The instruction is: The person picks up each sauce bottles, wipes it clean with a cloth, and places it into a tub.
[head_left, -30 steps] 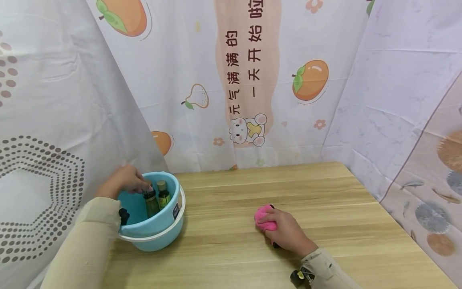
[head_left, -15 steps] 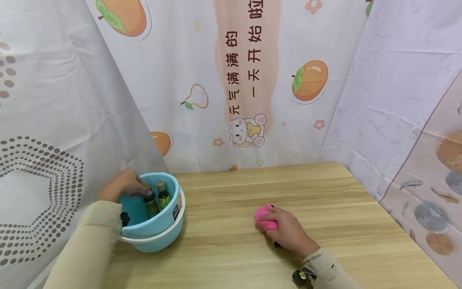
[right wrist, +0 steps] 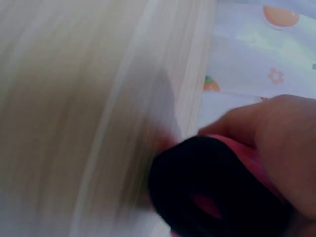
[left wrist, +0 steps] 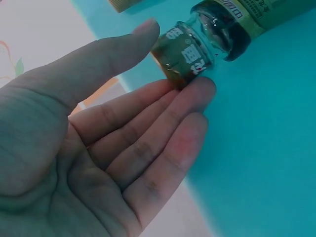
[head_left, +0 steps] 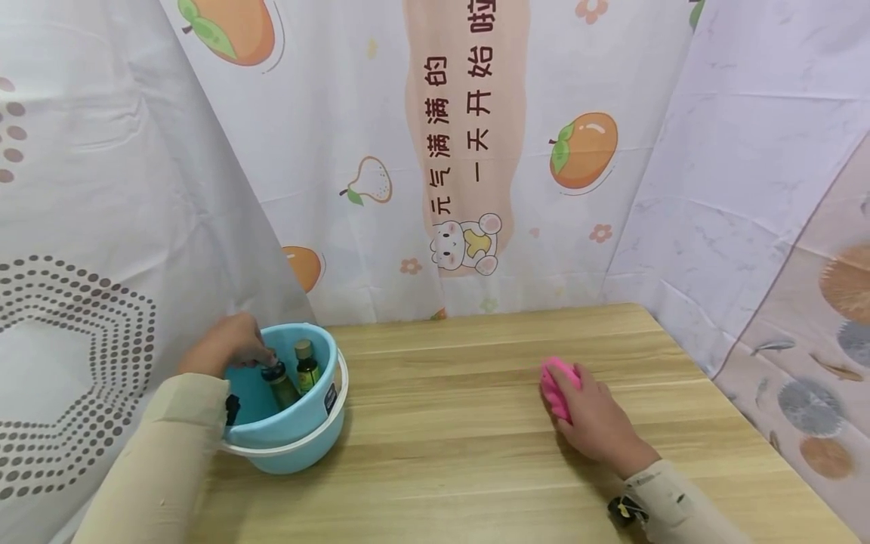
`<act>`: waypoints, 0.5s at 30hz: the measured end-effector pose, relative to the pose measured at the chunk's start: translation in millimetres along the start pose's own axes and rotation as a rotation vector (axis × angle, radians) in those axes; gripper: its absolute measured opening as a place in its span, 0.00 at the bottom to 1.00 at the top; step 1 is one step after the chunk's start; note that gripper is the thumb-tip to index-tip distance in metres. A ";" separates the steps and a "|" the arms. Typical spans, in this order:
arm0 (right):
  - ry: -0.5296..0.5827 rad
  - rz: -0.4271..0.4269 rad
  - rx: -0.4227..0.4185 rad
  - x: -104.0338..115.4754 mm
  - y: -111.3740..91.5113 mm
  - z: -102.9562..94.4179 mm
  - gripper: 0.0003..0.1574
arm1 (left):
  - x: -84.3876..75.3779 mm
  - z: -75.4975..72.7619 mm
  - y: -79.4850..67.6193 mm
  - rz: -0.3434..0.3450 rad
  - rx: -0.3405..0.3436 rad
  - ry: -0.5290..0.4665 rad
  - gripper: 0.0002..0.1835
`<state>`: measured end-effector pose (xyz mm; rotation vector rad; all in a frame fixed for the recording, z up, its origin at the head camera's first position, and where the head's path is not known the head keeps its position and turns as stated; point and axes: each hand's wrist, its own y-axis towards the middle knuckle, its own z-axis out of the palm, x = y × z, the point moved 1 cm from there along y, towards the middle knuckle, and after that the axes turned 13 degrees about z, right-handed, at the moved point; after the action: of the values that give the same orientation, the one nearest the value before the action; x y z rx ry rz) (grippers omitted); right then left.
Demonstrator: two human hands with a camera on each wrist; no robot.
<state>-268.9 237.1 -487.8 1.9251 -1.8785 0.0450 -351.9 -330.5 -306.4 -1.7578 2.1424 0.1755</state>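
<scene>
My left hand [head_left: 234, 344] reaches into a light-blue bucket [head_left: 299, 446]. Its thumb and fingertips pinch the cap of a dark glass bottle [head_left: 281, 387], which leans toward the hand. In the left wrist view, the thumb and fingers lie on opposite sides of the bottle cap [left wrist: 181, 55]. A second bottle with a tan cap [head_left: 307, 370] stands beside it in the bucket. My right hand [head_left: 601, 419] grips a soft pink pad [head_left: 559, 389] down at the tabletop. A black band [right wrist: 173, 177] around the pad's end shows in the right wrist view; the palm hides the rest.
The bucket stands at the left of a wooden table [head_left: 435, 423], its white handle [head_left: 343, 385] hanging around the outside. Printed curtains [head_left: 367, 257] rise behind and on both sides of the table. The table's right edge slants toward the front.
My right hand has moved right and slightly away from me with the pink pad, turning it. In my left hand's grip, the bottle's top has tipped slightly left; the bucket stays put.
</scene>
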 end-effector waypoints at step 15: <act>-0.077 0.067 0.175 -1.0 -2.4 -9.6 0.58 | -29.0 -13.4 -5.0 0.035 0.008 0.126 0.17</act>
<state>-264.0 241.2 -480.2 2.0030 -2.0498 0.1641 -345.1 -309.1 -283.1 -1.7708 2.2592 0.0670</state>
